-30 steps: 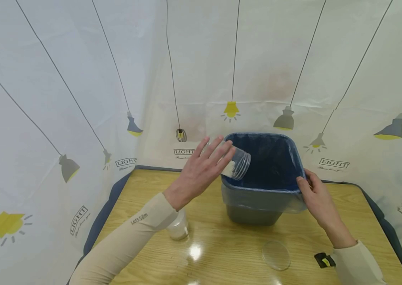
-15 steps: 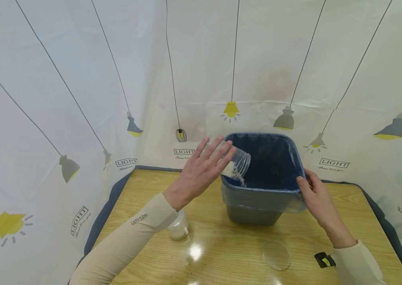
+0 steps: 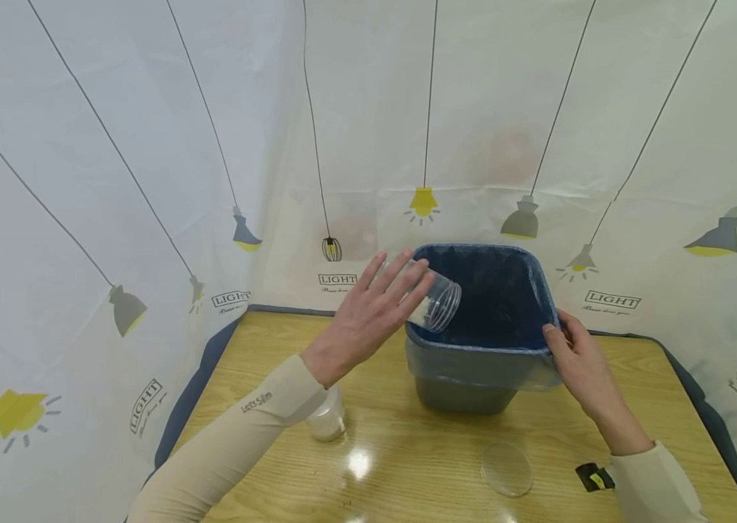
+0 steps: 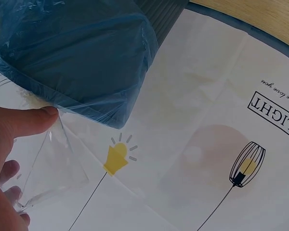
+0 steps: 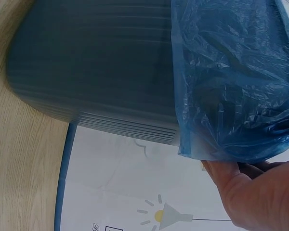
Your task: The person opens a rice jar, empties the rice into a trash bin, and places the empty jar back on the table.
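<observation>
In the head view, my left hand (image 3: pixel 368 312) grips a clear jar (image 3: pixel 443 299) tipped on its side, its mouth over the left rim of a grey trash bin (image 3: pixel 462 394). Some white, grainy stuff lies inside the jar near its mouth. A blue bag (image 3: pixel 482 367) lines the bin and folds down over the rim. My right hand (image 3: pixel 584 367) holds the bin's right front corner, thumb on the rim over the bag. The left wrist view shows the thumb (image 4: pixel 31 120) on the jar's wall; the right wrist view shows fingers partly hidden behind the bag (image 5: pixel 231 86).
A second clear jar (image 3: pixel 327 418) with pale contents stands on the wooden table (image 3: pixel 407 479), below the left forearm. Nearer the front lies a clear round lid (image 3: pixel 507 469), and a small black-and-yellow item (image 3: pixel 593 477) sits beside the right sleeve. Lamp-printed sheeting (image 3: pixel 486 109) surrounds the table.
Half a second ago white grains were spilling from the jar's mouth into the bin; now less white shows in the jar. Both hands have stayed almost in place.
</observation>
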`<state>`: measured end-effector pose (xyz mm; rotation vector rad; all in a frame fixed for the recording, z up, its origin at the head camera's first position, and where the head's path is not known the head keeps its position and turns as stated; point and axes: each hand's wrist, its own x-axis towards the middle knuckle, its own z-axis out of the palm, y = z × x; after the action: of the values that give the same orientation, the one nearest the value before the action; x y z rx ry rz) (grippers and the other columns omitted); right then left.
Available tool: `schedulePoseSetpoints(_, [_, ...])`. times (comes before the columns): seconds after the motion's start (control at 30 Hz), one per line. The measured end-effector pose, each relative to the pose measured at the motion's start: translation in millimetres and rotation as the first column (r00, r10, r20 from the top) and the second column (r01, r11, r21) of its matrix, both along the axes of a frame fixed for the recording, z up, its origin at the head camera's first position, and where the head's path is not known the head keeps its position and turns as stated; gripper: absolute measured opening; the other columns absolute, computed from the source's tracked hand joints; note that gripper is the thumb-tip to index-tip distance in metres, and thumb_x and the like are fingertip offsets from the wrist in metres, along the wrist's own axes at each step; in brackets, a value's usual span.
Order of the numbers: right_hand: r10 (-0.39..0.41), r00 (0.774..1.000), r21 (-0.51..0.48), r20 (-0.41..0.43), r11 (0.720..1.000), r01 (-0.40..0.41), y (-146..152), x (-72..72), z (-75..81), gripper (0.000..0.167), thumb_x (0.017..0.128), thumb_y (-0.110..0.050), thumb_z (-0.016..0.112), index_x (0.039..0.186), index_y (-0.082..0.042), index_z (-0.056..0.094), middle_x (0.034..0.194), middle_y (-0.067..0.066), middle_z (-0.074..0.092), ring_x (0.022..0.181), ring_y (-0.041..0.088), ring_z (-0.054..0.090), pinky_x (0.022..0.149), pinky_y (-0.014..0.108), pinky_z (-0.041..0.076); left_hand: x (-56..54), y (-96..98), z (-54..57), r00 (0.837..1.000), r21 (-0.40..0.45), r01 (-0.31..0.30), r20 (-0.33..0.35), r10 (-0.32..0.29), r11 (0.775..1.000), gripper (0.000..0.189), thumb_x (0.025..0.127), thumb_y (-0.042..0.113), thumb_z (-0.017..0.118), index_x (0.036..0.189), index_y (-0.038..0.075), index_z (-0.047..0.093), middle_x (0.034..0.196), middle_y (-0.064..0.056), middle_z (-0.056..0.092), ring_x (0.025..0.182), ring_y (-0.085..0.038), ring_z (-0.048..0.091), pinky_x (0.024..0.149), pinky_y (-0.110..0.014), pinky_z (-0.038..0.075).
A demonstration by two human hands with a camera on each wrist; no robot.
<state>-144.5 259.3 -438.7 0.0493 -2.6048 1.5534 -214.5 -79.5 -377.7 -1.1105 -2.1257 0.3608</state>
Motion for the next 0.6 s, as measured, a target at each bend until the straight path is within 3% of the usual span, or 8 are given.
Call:
schedulePoseSetpoints(0.47, [0.003,1.000,-0.004,0.012,1.000,-0.002,0.0,-0.4,1.7,0.066,0.113,-0.034,0.037,0.158,0.011,0.021,0.151,0.038,0.040,0.137,0.049,0.043,0.082,0.003,0.036,1.3,1.6,-1.5,1.000,-0.025,0.006,0.009,-0.006,1.000,0.073,0.095,0.003,0.071,0.159,0.010,0.037,0.165,-0.012,0.035,0.156,-0.032,0.023,0.126,-0.052,0.011])
schedulePoseSetpoints(0.6, [-0.002,1.000,-0.003,0.010,1.000,0.002,0.2,-0.8,1.8,0.065,0.113,-0.034,0.037,0.158,0.011,0.022,0.150,0.037,0.041,0.137,0.049,0.044,0.082,0.003,0.035,1.0,2.2,-1.9,1.000,-0.035,0.012,-0.007,-0.012,0.999,0.073,0.095,0.004,0.071,0.160,0.010,0.037,0.165,-0.012,0.036,0.155,-0.031,0.024,0.126,-0.052,0.015])
